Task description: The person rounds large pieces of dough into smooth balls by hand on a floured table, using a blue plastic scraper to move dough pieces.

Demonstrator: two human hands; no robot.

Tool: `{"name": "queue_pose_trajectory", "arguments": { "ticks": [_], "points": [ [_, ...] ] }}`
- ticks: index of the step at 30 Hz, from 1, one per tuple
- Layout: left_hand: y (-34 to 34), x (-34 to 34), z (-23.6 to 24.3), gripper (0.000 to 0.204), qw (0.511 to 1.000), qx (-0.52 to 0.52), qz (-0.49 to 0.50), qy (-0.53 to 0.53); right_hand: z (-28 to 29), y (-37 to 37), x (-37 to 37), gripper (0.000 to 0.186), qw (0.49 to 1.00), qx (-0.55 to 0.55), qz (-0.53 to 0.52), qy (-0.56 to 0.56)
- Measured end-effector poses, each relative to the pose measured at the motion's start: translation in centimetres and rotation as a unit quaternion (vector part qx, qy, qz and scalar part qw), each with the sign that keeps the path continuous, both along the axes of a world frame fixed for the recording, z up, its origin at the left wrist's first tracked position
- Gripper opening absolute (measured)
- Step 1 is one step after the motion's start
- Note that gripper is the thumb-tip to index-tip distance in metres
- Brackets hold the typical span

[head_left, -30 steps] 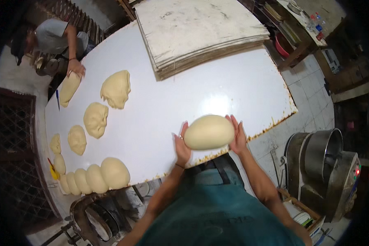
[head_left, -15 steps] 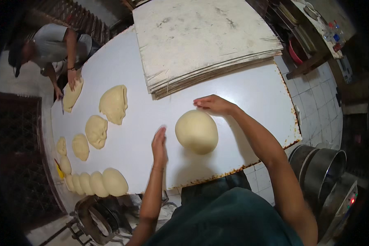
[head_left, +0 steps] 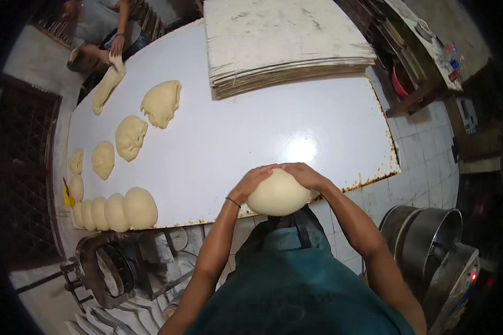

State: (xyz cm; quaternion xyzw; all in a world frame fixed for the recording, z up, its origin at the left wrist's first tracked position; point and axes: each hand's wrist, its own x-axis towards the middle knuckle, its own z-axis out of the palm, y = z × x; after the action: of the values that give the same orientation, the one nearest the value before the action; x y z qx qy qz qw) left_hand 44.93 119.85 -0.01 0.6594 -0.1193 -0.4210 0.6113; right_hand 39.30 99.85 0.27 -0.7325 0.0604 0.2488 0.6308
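1. Big and white, the work table (head_left: 223, 145) fills most of the view, with rusty spots along its near edge. Grey floor tiles show beside it on the right.

2. Closest to us is the person's green apron (head_left: 296, 285). Both bare arms reach up from it to the table's near edge.

3. A big round dough ball (head_left: 278, 193) sits right at that near edge, just in front of the apron. It is smooth and pale.

4. The left hand (head_left: 251, 182) curls over the top left of the dough ball, fingers spread wide and pressed on it. The right hand (head_left: 304, 176) curls over the top right the same way. The fingertips of both hands meet on top.

5. Down at the right stand some shiny metal pots (head_left: 425, 240).

6. At the left near corner, a row of smooth dough balls (head_left: 117, 211) sits packed close together.

7. Farther up the left side lie bumpy dough lumps (head_left: 131, 135), each set apart from the next.

8. At the far middle sits a stack of flat boards (head_left: 285, 42), dusty with flour.

9. At the far left corner, another person (head_left: 103, 22) holds a long dough piece (head_left: 107, 84) on the table.
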Motion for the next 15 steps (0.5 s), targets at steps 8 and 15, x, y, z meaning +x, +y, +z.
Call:
{"name": "queue_pose_trajectory", "arguments": {
  "ticks": [8, 15],
  "points": [
    [3.6, -0.5, -3.6, 0.061, 0.882, -0.257, 0.393, 0.04, -2.8, 1.7, -2.0, 0.055, 0.815, 0.428, -0.391, -0.014],
    [0.8, -2.0, 0.4, 0.065, 0.776, -0.404, 0.42, 0.241, -0.9, 4.0, 9.9, 0.052, 0.8, 0.568, -0.192, 0.031]
  ]
}}
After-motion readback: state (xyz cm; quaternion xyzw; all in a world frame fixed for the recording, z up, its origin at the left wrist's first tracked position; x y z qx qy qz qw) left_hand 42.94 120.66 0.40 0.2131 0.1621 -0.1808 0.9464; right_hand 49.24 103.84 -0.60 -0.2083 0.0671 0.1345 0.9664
